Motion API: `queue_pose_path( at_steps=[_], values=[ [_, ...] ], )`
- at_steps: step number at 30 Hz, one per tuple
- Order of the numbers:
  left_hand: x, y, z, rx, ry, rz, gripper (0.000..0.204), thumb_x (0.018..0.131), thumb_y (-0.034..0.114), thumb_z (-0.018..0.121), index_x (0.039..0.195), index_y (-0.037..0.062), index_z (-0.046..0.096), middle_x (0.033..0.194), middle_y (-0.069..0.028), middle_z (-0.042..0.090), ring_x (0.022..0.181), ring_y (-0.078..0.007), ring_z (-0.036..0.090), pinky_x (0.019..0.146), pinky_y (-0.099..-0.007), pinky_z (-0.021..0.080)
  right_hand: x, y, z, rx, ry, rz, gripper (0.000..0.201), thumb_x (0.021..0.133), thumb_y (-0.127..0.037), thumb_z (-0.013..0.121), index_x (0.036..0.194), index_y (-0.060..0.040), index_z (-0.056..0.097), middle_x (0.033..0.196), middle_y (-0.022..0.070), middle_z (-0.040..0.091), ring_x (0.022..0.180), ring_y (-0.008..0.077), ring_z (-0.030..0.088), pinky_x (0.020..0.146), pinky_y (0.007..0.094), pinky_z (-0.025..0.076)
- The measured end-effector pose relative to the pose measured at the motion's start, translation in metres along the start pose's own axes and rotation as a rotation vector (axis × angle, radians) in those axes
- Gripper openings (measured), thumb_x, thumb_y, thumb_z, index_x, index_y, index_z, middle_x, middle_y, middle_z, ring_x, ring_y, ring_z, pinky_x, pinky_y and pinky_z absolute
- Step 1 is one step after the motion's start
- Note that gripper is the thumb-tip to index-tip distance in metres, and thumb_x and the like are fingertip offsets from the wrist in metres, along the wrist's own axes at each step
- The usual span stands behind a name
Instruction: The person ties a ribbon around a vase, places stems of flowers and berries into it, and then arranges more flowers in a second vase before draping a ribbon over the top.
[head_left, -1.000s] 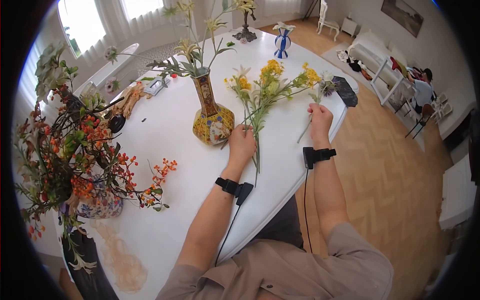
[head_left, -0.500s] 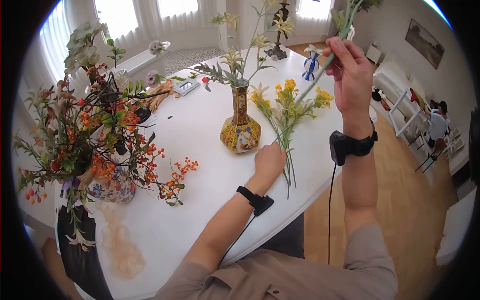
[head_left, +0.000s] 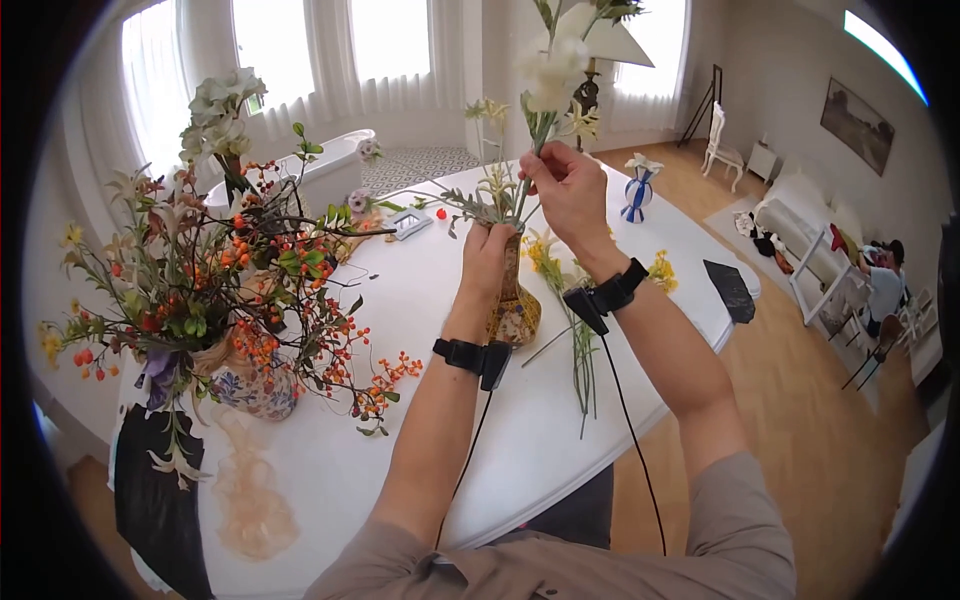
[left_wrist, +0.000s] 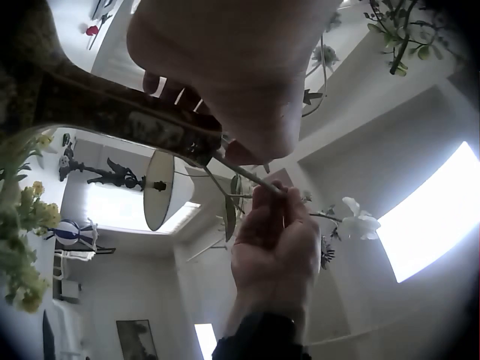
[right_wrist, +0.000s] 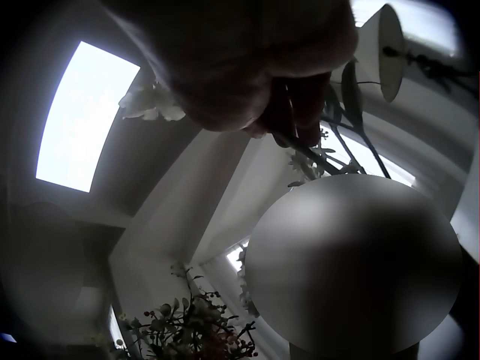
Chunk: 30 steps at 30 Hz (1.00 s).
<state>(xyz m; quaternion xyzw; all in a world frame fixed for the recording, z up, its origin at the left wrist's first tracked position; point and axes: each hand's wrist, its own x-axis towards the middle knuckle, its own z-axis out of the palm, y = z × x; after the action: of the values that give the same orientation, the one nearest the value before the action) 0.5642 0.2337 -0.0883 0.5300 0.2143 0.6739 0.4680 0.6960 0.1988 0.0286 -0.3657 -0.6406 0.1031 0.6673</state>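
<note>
My left hand (head_left: 485,262) grips the neck of a yellow patterned vase (head_left: 517,318) near its mouth; in the left wrist view, fingers show behind the neck (left_wrist: 150,124). With thumb and fingertips, my right hand (head_left: 572,195) pinches the green stem of a white flower (head_left: 552,75) above the vase. The stem (left_wrist: 247,177) slants down to the vase mouth in the left wrist view. Pale lily-like flowers (head_left: 495,182) stand in the vase. Beside it on the table lie yellow flowers (head_left: 663,270) and long green stems (head_left: 582,372), partly hidden by my right arm.
A patterned pot (head_left: 255,385) with orange berry branches (head_left: 300,265) spreads across the table's left. Behind are a small frame (head_left: 405,222) and a blue-striped vase (head_left: 640,192). Black sheets lie at the right edge (head_left: 730,290) and left (head_left: 155,500), near beige gauzy fabric (head_left: 252,495).
My right hand lifted the white flower from the table's right side and brought it left over the vase. My left hand left the lying stems and took hold of the vase neck.
</note>
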Motion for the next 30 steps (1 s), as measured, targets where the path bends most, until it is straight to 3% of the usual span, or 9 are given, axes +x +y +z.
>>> queue_pose_path(
  at_steps=[2,6,14,16,20,23,25,30],
  values=[
    [0.001,0.018,0.000,-0.110,-0.175,-0.246,0.033,0.099,0.019,0.055,0.121,-0.0034,0.066,0.104,-0.0128,0.069,0.094,-0.0194,0.066,0.087,-0.0322,0.052,-0.014,0.003,0.001,0.015,-0.035,0.017,0.025,0.097,-0.021,0.073,0.089,0.0026,0.073,0.071,0.0061,0.073,0.061,0.0112,0.068,0.059,0.0286,0.054],
    [0.003,-0.008,0.000,-0.192,-0.046,-0.261,0.037,0.101,0.020,0.049,0.124,-0.0034,0.068,0.105,-0.0121,0.072,0.091,-0.0210,0.068,0.084,-0.0330,0.054,-0.022,-0.009,-0.005,-0.014,-0.035,0.086,0.026,0.096,-0.021,0.075,0.093,0.0051,0.074,0.069,0.0071,0.072,0.060,0.0123,0.069,0.056,0.0286,0.053],
    [0.002,-0.008,-0.002,-0.237,-0.047,-0.283,0.036,0.101,0.021,0.049,0.123,-0.0021,0.066,0.103,-0.0103,0.071,0.094,-0.0213,0.068,0.087,-0.0356,0.054,-0.014,-0.001,-0.012,-0.157,-0.161,0.138,0.023,0.090,-0.018,0.081,0.090,0.0044,0.077,0.073,0.0105,0.075,0.064,0.0131,0.071,0.061,0.0299,0.054],
    [0.005,-0.009,-0.005,-0.355,-0.112,-0.352,0.037,0.101,0.024,0.050,0.127,0.0006,0.063,0.108,-0.0095,0.070,0.099,-0.0198,0.067,0.090,-0.0350,0.053,-0.016,0.011,-0.009,-0.240,-0.229,0.042,0.022,0.083,-0.019,0.082,0.092,0.0011,0.080,0.077,0.0155,0.076,0.067,0.0238,0.073,0.066,0.0362,0.055],
    [0.003,-0.010,-0.002,-0.363,-0.168,-0.289,0.039,0.101,0.027,0.050,0.130,0.0032,0.060,0.114,-0.0072,0.069,0.102,-0.0178,0.066,0.090,-0.0340,0.052,-0.028,0.011,-0.001,-0.299,-0.285,0.144,0.025,0.081,-0.021,0.082,0.092,0.0004,0.080,0.079,0.0185,0.075,0.069,0.0289,0.073,0.068,0.0377,0.056],
    [0.001,-0.009,0.001,-0.362,-0.163,-0.242,0.040,0.103,0.029,0.048,0.132,0.0042,0.060,0.117,-0.0051,0.067,0.103,-0.0169,0.065,0.089,-0.0334,0.052,-0.037,0.012,0.000,-0.368,-0.219,0.061,0.020,0.081,-0.017,0.080,0.091,-0.0003,0.079,0.076,0.0191,0.073,0.069,0.0305,0.073,0.068,0.0383,0.056],
    [0.000,-0.014,0.002,-0.385,-0.064,-0.231,0.037,0.106,0.031,0.047,0.129,0.0052,0.061,0.115,-0.0050,0.067,0.102,-0.0159,0.065,0.088,-0.0328,0.052,-0.042,0.010,-0.002,-0.316,-0.116,-0.189,0.017,0.082,-0.013,0.078,0.093,-0.0011,0.078,0.074,0.0192,0.072,0.066,0.0321,0.072,0.065,0.0382,0.056],
    [0.004,-0.022,-0.006,-0.300,-0.098,-0.215,0.034,0.108,0.031,0.048,0.125,0.0051,0.062,0.112,-0.0066,0.068,0.101,-0.0159,0.066,0.087,-0.0326,0.053,-0.032,-0.008,-0.030,-0.332,-0.125,0.001,0.015,0.084,-0.008,0.075,0.097,-0.0011,0.075,0.072,0.0135,0.071,0.057,0.0212,0.068,0.060,0.0347,0.055]
  ],
)
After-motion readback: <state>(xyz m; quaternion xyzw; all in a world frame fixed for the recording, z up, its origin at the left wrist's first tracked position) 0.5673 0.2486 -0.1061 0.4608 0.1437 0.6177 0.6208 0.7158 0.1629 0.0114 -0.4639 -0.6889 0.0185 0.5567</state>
